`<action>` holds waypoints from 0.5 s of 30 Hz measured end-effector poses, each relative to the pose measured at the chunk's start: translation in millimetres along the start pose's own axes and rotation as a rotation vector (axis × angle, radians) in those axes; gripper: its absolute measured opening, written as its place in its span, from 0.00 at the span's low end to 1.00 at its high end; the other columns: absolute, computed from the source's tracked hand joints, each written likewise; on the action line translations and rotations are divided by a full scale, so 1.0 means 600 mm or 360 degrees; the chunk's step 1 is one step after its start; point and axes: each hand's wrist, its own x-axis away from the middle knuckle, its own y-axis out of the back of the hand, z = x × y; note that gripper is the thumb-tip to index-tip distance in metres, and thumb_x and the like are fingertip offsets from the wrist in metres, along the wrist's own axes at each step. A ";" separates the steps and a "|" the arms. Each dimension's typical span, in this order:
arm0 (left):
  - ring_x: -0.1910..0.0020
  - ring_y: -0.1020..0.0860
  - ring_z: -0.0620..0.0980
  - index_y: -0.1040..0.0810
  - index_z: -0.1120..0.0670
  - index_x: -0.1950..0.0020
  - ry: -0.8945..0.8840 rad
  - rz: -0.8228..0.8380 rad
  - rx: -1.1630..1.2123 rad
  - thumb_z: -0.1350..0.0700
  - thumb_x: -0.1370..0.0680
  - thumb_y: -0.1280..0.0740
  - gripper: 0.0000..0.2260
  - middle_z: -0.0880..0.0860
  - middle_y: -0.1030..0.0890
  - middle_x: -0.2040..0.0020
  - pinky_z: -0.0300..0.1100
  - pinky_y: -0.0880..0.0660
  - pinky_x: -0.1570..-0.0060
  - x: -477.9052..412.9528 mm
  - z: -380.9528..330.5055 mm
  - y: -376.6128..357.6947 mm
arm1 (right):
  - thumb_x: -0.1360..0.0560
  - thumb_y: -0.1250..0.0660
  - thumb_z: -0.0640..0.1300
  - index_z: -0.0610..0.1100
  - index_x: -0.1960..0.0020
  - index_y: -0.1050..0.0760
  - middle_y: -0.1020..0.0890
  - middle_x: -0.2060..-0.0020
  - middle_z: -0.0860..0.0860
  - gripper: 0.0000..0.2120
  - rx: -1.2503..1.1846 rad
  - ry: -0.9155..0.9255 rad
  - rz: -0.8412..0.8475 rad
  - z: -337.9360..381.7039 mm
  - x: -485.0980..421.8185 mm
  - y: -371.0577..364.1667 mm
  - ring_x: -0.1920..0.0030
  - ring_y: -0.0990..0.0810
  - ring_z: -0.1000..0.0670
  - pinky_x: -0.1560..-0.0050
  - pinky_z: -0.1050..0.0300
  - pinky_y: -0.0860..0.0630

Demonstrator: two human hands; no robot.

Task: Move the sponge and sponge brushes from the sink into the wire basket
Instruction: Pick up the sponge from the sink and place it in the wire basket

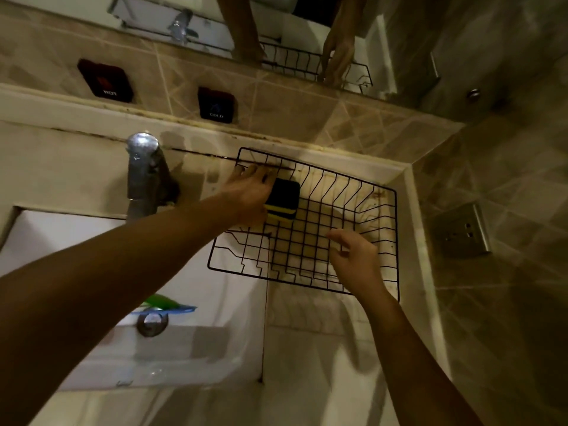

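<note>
A black wire basket [381,192] sits on the counter to the right of the white sink [172,358]. My left hand [249,195] reaches over the basket's left side and grips a black and yellow sponge [284,199], held just above the basket floor. My right hand [353,259] hovers over the basket's near right part with its fingers spread and nothing in it. In the sink, a green and a blue sponge brush [167,305] lie near the drain [152,324], mostly hidden behind my left forearm.
A chrome tap [144,170] stands at the back of the sink, left of the basket. Hot and cold switches [215,104] sit on the tiled wall, with a mirror above. A wall socket [461,230] is at the right.
</note>
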 end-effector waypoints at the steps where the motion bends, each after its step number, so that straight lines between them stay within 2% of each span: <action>1: 0.28 0.40 0.60 0.44 0.56 0.25 0.0016 -0.0049 0.0035 0.48 0.31 0.30 0.40 0.59 0.37 0.27 0.58 0.43 0.27 0.016 -0.007 0.006 | 0.26 0.34 0.33 0.43 0.42 0.21 0.18 0.44 0.45 0.15 0.0002 -0.0016 -0.0001 0.009 0.003 -0.003 0.46 0.21 0.52 0.51 0.66 0.26; 3: 0.29 0.38 0.62 0.41 0.57 0.25 0.0022 -0.0269 0.0153 0.49 0.30 0.32 0.36 0.60 0.34 0.28 0.60 0.40 0.29 0.066 -0.020 0.019 | 0.25 0.34 0.35 0.44 0.44 0.20 0.17 0.48 0.45 0.12 -0.0040 -0.0020 0.0012 0.046 0.012 -0.011 0.52 0.20 0.51 0.55 0.63 0.24; 4: 0.32 0.34 0.63 0.36 0.58 0.28 -0.0030 -0.0418 0.0230 0.51 0.29 0.33 0.31 0.61 0.30 0.31 0.59 0.35 0.32 0.102 -0.024 0.020 | 0.25 0.33 0.36 0.45 0.45 0.19 0.16 0.51 0.46 0.11 -0.0080 0.0007 0.0061 0.071 0.019 -0.018 0.56 0.19 0.52 0.57 0.62 0.23; 6: 0.41 0.26 0.60 0.25 0.58 0.37 -0.0140 -0.0657 0.0418 0.53 0.28 0.35 0.20 0.60 0.23 0.40 0.53 0.25 0.43 0.191 -0.024 0.007 | 0.25 0.32 0.39 0.48 0.47 0.20 0.16 0.55 0.51 0.09 -0.0283 0.0091 0.0338 0.124 0.040 -0.039 0.61 0.18 0.54 0.60 0.61 0.20; 8: 0.47 0.25 0.52 0.24 0.53 0.43 -0.0040 -0.0488 0.0610 0.50 0.27 0.36 0.14 0.54 0.22 0.46 0.45 0.24 0.52 0.290 -0.011 -0.023 | 0.24 0.33 0.42 0.51 0.47 0.21 0.16 0.54 0.53 0.08 -0.0470 0.0141 0.0766 0.175 0.065 -0.078 0.62 0.16 0.54 0.62 0.63 0.19; 10: 0.54 0.23 0.48 0.24 0.49 0.47 0.0275 -0.0146 0.0801 0.48 0.27 0.37 0.11 0.51 0.21 0.50 0.41 0.26 0.59 0.375 0.007 -0.062 | 0.23 0.34 0.44 0.52 0.46 0.22 0.15 0.54 0.54 0.08 -0.0361 0.0229 0.1073 0.209 0.082 -0.138 0.61 0.16 0.56 0.60 0.62 0.18; 13: 0.59 0.20 0.51 0.21 0.51 0.54 0.0794 0.0125 0.1115 0.51 0.26 0.34 0.06 0.51 0.19 0.57 0.41 0.29 0.62 0.453 0.039 -0.119 | 0.24 0.33 0.44 0.54 0.49 0.21 0.16 0.56 0.56 0.07 -0.0153 0.0209 0.1286 0.233 0.093 -0.245 0.58 0.17 0.56 0.56 0.58 0.19; 15: 0.64 0.22 0.50 0.21 0.52 0.60 0.1203 0.0193 0.1404 0.52 0.26 0.32 0.05 0.51 0.20 0.64 0.41 0.30 0.66 0.480 0.063 -0.155 | 0.26 0.32 0.42 0.54 0.53 0.20 0.18 0.58 0.57 0.07 -0.0084 0.0222 0.1322 0.238 0.094 -0.311 0.60 0.21 0.60 0.56 0.63 0.23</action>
